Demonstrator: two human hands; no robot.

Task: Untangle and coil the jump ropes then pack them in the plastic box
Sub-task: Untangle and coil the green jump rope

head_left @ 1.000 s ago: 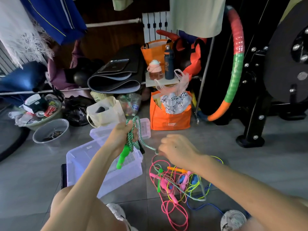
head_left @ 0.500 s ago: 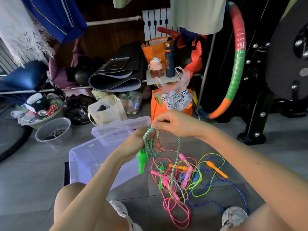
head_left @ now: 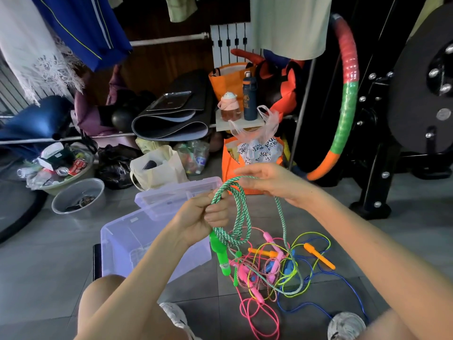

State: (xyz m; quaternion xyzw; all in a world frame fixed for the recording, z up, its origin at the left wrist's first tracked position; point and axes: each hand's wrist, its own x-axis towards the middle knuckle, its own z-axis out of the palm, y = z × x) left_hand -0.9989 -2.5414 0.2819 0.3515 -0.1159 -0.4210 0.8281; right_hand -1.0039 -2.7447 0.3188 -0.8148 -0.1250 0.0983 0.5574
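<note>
The grey tiled floor point(head_left: 49, 266) carries everything here. At the far right a hoop point(head_left: 343, 114) in red, green and orange leans against black gym equipment. On the left, near the person's knee, stands the clear plastic box point(head_left: 127, 244), open, and its lid point(head_left: 171, 195) lies just behind it on the far side. To the right of the box, between the person's shoes, lies a tangled pile of jump ropes point(head_left: 277, 268) in pink, yellow, blue and red-white, with orange, pink and blue handles.

Above this pile the green-white rope point(head_left: 241, 217) is held in the air in several loops. The left hand point(head_left: 198, 219) is clenched around the gathered loops. The right hand point(head_left: 267, 182), a little farther and to the right, pinches one strand at the top of a loop, and this strand runs down into the pile. The green handle point(head_left: 220, 253) of the rope hangs just below the left hand.
</note>
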